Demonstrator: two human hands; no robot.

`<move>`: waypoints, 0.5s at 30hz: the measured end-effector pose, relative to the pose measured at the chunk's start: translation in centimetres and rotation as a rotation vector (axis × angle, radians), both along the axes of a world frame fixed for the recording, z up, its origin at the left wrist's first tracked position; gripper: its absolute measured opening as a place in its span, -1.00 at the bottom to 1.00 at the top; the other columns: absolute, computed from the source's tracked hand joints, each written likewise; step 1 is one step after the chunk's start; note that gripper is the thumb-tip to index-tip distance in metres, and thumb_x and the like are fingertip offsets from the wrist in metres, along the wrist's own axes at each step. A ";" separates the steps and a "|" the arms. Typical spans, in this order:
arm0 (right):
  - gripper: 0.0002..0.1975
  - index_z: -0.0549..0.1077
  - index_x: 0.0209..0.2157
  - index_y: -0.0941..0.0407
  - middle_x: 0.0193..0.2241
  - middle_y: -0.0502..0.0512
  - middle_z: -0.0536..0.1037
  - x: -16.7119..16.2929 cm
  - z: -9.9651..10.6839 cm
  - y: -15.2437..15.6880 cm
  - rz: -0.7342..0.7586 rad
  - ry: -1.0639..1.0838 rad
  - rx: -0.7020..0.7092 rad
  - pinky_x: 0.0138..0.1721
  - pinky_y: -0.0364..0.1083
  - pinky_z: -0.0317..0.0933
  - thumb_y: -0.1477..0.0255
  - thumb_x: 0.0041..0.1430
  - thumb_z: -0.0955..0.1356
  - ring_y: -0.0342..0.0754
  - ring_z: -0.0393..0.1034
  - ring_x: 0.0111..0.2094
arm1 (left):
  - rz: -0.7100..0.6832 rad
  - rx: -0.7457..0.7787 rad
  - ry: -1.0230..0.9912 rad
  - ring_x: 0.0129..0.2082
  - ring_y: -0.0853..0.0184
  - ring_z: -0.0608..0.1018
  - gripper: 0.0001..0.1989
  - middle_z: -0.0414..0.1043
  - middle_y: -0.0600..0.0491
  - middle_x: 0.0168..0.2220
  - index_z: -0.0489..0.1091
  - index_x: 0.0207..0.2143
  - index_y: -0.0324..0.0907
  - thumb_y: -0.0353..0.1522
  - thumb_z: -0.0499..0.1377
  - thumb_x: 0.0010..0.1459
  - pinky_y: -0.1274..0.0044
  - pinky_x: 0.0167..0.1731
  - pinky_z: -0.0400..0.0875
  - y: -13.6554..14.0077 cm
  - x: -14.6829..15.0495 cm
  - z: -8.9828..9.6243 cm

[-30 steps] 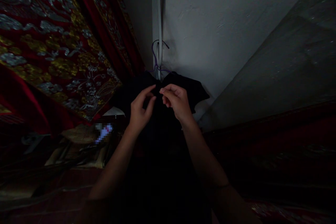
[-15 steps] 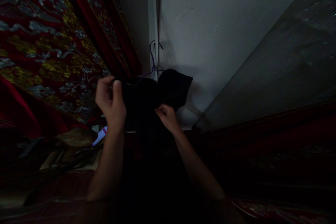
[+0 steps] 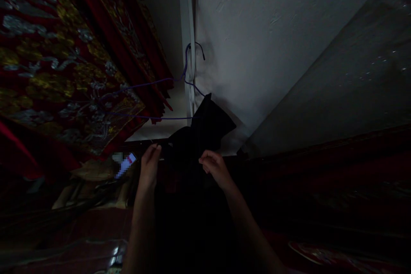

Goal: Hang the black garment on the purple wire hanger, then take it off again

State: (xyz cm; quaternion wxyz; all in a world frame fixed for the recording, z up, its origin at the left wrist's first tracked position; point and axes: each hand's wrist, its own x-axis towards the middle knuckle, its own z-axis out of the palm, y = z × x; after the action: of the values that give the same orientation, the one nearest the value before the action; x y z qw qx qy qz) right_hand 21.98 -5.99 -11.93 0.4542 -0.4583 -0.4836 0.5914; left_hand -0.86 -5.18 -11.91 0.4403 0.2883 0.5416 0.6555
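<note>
A purple wire hanger (image 3: 154, 81) hangs by its hook from a pale strip in the wall corner. Its left half is bare, while a black garment (image 3: 212, 124) drapes over its right end. My left hand (image 3: 150, 160) is closed, pinching the garment's left edge below the hanger's bottom bar. Lower on the cloth, my right hand (image 3: 213, 163) is also closed, gripping the garment's front. Darkness hides the lower part of the garment, and its exact kind cannot be made out.
A red hanging cloth (image 3: 73, 51) with gold and silver embroidery covers the left side. The pale wall (image 3: 257, 21) rises behind the hanger. At lower left, a lit phone (image 3: 126, 164) lies by a wooden stool-like object (image 3: 93, 171).
The garment's left side has come off the hanger, baring the purple wire. My left hand has moved down and right with the cloth; my right hand has moved slightly down and right.
</note>
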 end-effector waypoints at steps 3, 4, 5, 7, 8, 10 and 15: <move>-0.81 0.39 -0.48 0.09 -0.61 -0.08 0.35 0.7 -0.8 0.0 -0.013 -0.157 0.043 -0.47 -0.15 0.10 0.27 0.04 0.39 -0.14 0.24 -0.53 | -0.176 0.102 0.021 -0.35 0.41 0.50 -0.66 0.46 0.13 -0.37 0.46 -0.31 -0.19 -0.13 0.38 0.03 0.60 -0.27 0.38 0.0 3.0 2.5; -0.82 0.43 -0.39 0.09 -0.52 -0.04 0.43 0.8 -0.9 -0.1 -0.017 -0.212 0.079 -0.40 -0.13 0.17 0.29 0.03 0.42 -0.11 0.32 -0.45 | -0.249 0.137 0.019 -0.34 0.40 0.51 -0.70 0.46 0.12 -0.36 0.46 -0.31 -0.18 -0.14 0.34 0.09 0.59 -0.26 0.39 -0.1 4.2 3.4; -0.76 0.46 -0.27 0.09 -0.40 0.01 0.50 0.8 -0.8 -0.3 -0.013 -0.248 0.125 -0.31 -0.11 0.24 0.32 0.01 0.45 -0.07 0.38 -0.35 | -0.315 0.164 0.029 -0.33 0.38 0.51 -0.72 0.47 0.10 -0.35 0.47 -0.31 -0.17 -0.15 0.32 0.12 0.58 -0.25 0.40 -0.4 5.4 4.0; -0.50 0.40 0.01 0.07 -0.13 0.10 0.54 0.6 -0.3 -0.7 0.024 -0.258 0.233 -0.09 -0.03 0.30 0.40 -0.02 0.48 0.01 0.43 -0.12 | -0.404 0.197 0.106 -0.31 0.34 0.53 -0.76 0.49 0.08 -0.34 0.48 -0.31 -0.17 -0.18 0.31 0.14 0.55 -0.23 0.42 -0.9 7.6 4.9; -0.40 0.34 0.10 0.06 -0.01 0.15 0.51 0.4 0.1 -0.9 0.048 -0.241 0.287 0.02 0.00 0.28 0.43 -0.01 0.48 0.04 0.41 -0.01 | -0.428 0.217 0.166 -0.30 0.32 0.54 -0.78 0.50 0.07 -0.34 0.49 -0.31 -0.17 -0.20 0.30 0.15 0.53 -0.21 0.43 -1.1 8.6 5.2; -0.39 0.29 0.17 0.05 0.10 0.18 0.46 -0.1 0.9 -1.1 0.058 -0.185 0.360 0.16 0.05 0.20 0.44 0.07 0.44 0.07 0.35 0.12 | -0.416 0.283 0.298 -0.25 0.27 0.55 -0.82 0.50 0.03 -0.32 0.50 -0.30 -0.16 -0.22 0.27 0.19 0.48 -0.16 0.45 -1.3 9.7 5.4; -0.78 0.50 -0.17 0.06 -0.25 0.07 0.58 -0.1 2.9 -0.3 -0.020 -0.130 0.314 -0.06 0.00 0.33 0.37 0.12 0.34 0.05 0.45 -0.16 | -0.365 0.436 0.558 0.14 0.13 0.45 -0.77 0.44 -0.10 0.06 0.53 -0.17 -0.08 -0.18 0.17 0.29 0.30 0.18 0.30 -1.0 8.3 5.5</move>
State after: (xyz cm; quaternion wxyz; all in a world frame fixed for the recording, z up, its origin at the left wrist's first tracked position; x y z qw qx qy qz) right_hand 21.85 -6.27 -9.05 0.4941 -0.4237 -0.5937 0.4730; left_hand 7.44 -6.15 -6.43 0.3140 0.6333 0.4285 0.5627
